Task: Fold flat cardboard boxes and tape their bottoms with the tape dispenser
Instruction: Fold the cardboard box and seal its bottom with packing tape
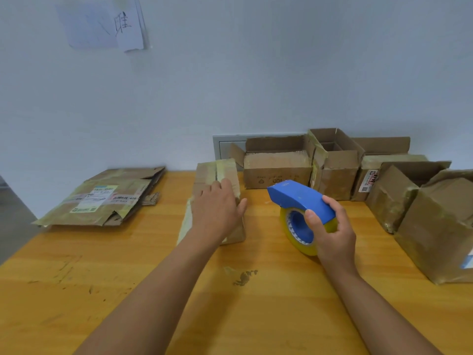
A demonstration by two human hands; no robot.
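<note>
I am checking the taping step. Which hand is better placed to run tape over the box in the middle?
The right hand: it already grips the blue tape dispenser beside the box. The left hand lies flat on that box, likely to steady it.

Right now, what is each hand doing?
Left hand: open, resting flat on the taped brown cardboard box.
Right hand: gripping the blue tape dispenser.

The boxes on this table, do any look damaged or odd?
Yes. The large box at the right edge is dented and creased, its walls buckled. The flattened boxes at the left have torn, ragged edges and old labels. There is also a dark scuffed stain on the table.
</note>
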